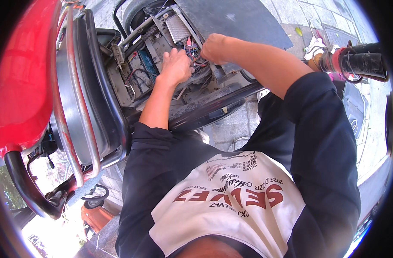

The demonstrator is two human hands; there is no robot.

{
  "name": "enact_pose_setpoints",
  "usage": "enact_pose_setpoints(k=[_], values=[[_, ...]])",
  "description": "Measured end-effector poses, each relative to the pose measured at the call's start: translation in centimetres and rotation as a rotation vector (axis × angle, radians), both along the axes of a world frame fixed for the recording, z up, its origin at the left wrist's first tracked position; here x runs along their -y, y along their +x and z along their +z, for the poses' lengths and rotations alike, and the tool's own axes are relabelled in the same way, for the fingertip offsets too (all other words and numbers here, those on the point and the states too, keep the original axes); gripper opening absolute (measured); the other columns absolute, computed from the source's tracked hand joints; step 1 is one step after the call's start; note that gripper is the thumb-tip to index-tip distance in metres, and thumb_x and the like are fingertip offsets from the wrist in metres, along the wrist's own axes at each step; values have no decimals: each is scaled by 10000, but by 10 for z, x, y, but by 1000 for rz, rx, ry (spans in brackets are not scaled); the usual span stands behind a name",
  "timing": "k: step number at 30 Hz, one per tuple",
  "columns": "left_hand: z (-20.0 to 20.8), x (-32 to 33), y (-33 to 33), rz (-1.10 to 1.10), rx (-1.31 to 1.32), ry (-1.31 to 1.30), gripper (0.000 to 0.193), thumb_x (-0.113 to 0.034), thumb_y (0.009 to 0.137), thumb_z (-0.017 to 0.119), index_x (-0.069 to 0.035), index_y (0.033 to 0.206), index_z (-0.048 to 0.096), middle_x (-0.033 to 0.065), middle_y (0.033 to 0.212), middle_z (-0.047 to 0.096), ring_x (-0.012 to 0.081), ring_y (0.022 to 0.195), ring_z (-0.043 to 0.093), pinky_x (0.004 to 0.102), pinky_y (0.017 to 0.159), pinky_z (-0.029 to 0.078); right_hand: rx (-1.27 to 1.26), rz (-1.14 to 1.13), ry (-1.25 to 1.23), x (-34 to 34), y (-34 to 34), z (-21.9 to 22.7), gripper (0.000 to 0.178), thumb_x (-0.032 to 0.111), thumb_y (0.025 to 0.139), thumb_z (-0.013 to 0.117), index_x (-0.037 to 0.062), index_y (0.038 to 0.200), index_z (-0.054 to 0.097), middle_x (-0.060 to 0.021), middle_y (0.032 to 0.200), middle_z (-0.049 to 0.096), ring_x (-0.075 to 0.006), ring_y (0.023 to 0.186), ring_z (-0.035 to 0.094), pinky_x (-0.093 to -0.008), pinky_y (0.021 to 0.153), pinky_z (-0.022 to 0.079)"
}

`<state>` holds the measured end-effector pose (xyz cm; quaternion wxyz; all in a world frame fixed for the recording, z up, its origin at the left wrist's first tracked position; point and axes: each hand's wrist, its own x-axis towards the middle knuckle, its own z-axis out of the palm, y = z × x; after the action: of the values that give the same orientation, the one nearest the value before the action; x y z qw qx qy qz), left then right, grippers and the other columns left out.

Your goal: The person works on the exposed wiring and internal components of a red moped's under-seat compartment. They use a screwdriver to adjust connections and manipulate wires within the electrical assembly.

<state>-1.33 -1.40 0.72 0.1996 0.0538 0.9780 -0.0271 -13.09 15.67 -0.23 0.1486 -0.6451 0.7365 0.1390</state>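
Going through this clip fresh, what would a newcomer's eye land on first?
Probably the glossy red panel along the left side, the largest patch of bright colour. Next, near the top centre, the left hand and right hand at a tangle of wires. The shirt, with bold reddish print on white, fills the lower middle.

Sunlit, pale slab paving (291, 17)
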Motion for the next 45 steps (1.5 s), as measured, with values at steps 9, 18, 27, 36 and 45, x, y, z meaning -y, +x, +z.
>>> enact_pose_setpoints(k=[9, 18, 27, 36, 45], values=[[1, 1, 5, -64, -21, -9, 187, -255, 885, 821, -167, 1037, 884, 99, 1137, 705, 320, 1201, 579, 474, 1009, 395, 275, -106, 151, -3, 44, 9, 267, 211, 840, 749, 87, 1063, 829, -143, 1111, 819, -307, 1111, 778, -441, 904, 607], [0, -9, 6, -141, 70, -62, 233, -155, 910, 669, -66, 1029, 850, 92, 1205, 742, 310, 1229, 605, 482, 1007, 437, 859, -398, 340, 0, 62, -24, 254, 196, 898, 668, -35, 878, 771, -171, 807, 769, -224, 615, 719, -431, 562, 591], [8, 2, 2, -44, 56, 38, 186, -250, 899, 759, -237, 1029, 893, 89, 1170, 725, 311, 1210, 589, 473, 1009, 402, 651, -487, 491, 4, 32, 12, 182, 45, 904, 627, -58, 922, 775, -191, 893, 805, -251, 731, 813, -388, 583, 661], [9, 6, 3, -7, -9, 31, 241, -333, 945, 790, -215, 1132, 885, 137, 1161, 694, 352, 1191, 574, 501, 1005, 390, 205, -227, 104, 3, 8, 20, 257, 70, 812, 719, 38, 1043, 827, -209, 1067, 810, -372, 1069, 787, -460, 893, 620], [8, 7, 1, 5, 2, 35, 250, -335, 969, 751, -186, 1121, 883, 151, 1168, 686, 363, 1181, 574, 509, 999, 391, 129, -206, 80, 10, 0, 15, 277, 52, 786, 748, 71, 1052, 826, -156, 1072, 816, -342, 1075, 787, -432, 890, 622]])
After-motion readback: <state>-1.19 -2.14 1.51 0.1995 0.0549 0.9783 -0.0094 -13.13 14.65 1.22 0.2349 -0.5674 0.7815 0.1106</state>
